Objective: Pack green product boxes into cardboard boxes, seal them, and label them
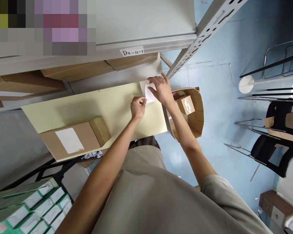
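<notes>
A small white label sheet with an orange mark lies at the right end of the pale yellow board. My left hand pinches thumb and fingertips together at its left edge. Over the sheet's upper right part rests my right hand, its thumb and fingers apart and touching or just above the paper. Toward the left end of the board lies a closed cardboard box, taped at its end. On its top is a white label with a similar orange mark.
An open carton with a smaller box inside stands on the floor at right. Shelving marked D3-4-1 rises behind the board, with cardboard boxes beneath. Green-and-white boxes are at lower left, black chairs at far right.
</notes>
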Available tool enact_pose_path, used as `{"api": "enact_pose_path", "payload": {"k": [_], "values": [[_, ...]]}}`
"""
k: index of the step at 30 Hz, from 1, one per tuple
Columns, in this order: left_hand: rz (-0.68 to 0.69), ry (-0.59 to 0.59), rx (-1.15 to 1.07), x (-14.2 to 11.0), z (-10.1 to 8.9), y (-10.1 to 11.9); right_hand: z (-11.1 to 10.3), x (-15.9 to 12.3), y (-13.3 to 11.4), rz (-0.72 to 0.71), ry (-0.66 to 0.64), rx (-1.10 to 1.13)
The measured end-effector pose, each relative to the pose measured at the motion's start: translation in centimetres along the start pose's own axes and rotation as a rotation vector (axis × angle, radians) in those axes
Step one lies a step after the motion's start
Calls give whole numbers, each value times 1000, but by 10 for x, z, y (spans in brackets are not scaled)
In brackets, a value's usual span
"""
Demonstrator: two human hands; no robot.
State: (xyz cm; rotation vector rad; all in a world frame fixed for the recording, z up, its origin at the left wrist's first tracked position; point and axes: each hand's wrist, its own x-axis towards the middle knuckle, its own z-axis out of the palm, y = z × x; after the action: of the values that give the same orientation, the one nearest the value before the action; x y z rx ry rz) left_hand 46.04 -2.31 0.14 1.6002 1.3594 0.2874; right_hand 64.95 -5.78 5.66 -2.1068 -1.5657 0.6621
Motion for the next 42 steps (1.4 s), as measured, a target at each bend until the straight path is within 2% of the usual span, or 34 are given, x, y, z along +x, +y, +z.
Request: {"api": "enact_pose_path", "payload": {"k": [6,14,19,24,27,31,35,42], "values": [[-3,-58,26,1,-5,0,-10,-4,-1,-60,-18,44],[14,-175,43,8,-7,4,-4,-18,1,-150,41,-79],[55,-240,5,16,-11,0,-3,-52,-5,-209,42,-176],[86,-270,39,14,-18,-2,13,-108,-6,-212,-3,-215],[55,-244,95,12,-17,-2,27,-131,-7,-204,-55,-236],[-68,-154,200,18,-10,-5,42,-140,-13,-207,-93,-232],[-174,-189,256,30,-3,-10,51,-143,-21,-199,-109,-184],[-168,-225,233,38,-4,-16,63,-155,-14,-217,-114,-244]]}}
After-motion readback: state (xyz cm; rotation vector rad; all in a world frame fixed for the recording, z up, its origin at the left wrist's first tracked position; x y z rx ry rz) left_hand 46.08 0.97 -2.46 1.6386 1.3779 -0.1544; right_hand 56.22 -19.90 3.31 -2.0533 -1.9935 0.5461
